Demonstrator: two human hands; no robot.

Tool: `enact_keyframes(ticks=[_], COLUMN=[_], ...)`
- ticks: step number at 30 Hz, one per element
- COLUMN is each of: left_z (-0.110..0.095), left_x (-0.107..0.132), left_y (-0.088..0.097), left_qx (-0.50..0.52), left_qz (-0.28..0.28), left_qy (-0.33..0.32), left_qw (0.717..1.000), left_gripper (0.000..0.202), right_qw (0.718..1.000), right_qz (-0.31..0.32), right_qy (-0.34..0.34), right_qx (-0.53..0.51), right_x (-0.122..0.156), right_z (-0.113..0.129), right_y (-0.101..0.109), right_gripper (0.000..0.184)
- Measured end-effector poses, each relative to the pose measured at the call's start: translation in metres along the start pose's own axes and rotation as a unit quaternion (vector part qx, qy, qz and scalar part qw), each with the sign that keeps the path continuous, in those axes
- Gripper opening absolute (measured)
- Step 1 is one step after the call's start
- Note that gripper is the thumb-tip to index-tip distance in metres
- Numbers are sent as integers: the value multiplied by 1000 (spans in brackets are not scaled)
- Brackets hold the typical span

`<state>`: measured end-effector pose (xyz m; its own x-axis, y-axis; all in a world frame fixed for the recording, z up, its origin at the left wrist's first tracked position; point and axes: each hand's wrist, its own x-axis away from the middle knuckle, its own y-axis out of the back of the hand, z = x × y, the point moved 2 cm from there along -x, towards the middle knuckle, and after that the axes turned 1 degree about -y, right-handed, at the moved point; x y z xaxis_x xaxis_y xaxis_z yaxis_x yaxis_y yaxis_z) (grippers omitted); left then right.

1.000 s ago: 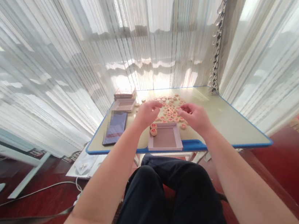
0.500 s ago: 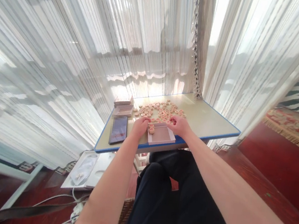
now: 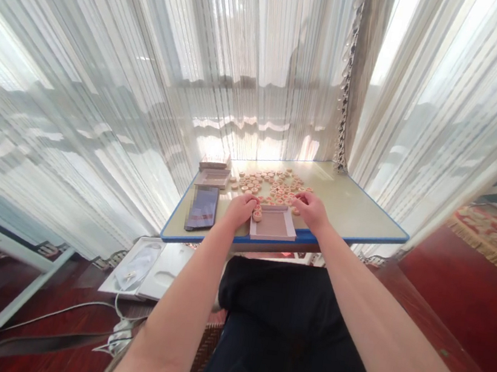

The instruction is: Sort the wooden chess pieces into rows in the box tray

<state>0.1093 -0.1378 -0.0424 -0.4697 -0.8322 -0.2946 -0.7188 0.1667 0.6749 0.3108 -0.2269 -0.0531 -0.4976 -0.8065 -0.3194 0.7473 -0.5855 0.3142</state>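
A shallow, pale open box (image 3: pixel 273 224) lies at the table's front edge. Along its left wall stand a few round wooden xiangqi pieces (image 3: pixel 257 213) with red marks. My left hand (image 3: pixel 240 210) curls over the box's far left corner, its closed fingertips against those pieces; what they grip is hidden. Just beyond the right rim, my right hand (image 3: pixel 313 211) has thumb and fingers pinched together on what looks like a xiangqi piece, largely covered by the fingers. Many loose xiangqi pieces (image 3: pixel 282 189) lie scattered behind the box, mostly flat.
Left of my left hand lies a dark tablet (image 3: pixel 203 209). Behind it are another shallow box (image 3: pixel 213 178) and a stack (image 3: pixel 214 161) at the table's back left. The pale table (image 3: pixel 356 206) has a blue edge. Sheer curtains (image 3: pixel 261 90) hang close behind it.
My view has shifted, so the table appears a little further right. My right hand has moved slightly away from the box's far right corner. My left hand stays by its left corner.
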Motion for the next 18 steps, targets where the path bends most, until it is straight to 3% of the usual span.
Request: enact_keyframes(ticks=[12, 17, 18], left_z=[-2, -1, 0], left_x=[0, -1, -1], left_y=[-1, -2, -2], left_qx=[-18, -29, -30], left_qz=[0, -4, -3], left_qy=[15, 6, 5], left_qw=[1000, 1000, 1000], left_gripper=[26, 27, 27], right_qw=[988, 975, 971], right_qz=[46, 24, 46], right_qy=[118, 188, 199], right_qx=[83, 119, 126], right_x=[10, 28, 33], right_z=[15, 33, 38], right_y=[1, 3, 1], right_gripper=[33, 29, 29])
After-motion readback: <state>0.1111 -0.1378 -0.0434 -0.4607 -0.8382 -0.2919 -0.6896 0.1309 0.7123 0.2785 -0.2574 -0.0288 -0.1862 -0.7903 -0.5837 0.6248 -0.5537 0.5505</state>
